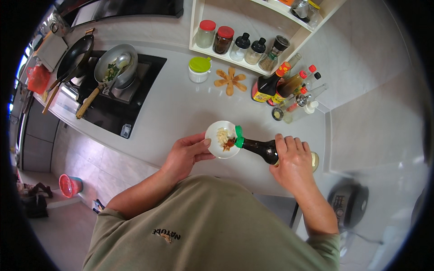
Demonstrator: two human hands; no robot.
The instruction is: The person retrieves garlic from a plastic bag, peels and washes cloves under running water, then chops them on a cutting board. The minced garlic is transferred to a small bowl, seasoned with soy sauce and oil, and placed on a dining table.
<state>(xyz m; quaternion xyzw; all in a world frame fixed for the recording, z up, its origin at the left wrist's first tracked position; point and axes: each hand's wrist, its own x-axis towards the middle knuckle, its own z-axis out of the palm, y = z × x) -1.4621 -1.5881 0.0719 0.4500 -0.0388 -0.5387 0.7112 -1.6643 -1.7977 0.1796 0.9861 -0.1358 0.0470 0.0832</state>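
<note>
My left hand point(190, 150) grips the left rim of a small white dish point(222, 126), thumb on top and fingers beneath. Chopped pale pieces that look like garlic point(222, 136) lie in the dish, with a dark brown sauce point(229, 145) wetting their lower right side. My right hand point(293, 166) is wrapped around a dark glass sauce bottle point(259, 148), tipped nearly level with its neck toward the dish. Its green flip cap point(239, 130) stands lifted, and the spout is over the dish's right edge. The bottle's label is mostly hidden by my fingers.
A wok point(112, 56) with a ladle and greens sits on the black cooktop point(149, 71) at left. Sauce bottles point(268, 86) crowd the right back, near a wooden flower-shaped trivet point(230, 81) and a green-lidded jar point(199, 69). A shelf point(234, 62) holds seasoning jars.
</note>
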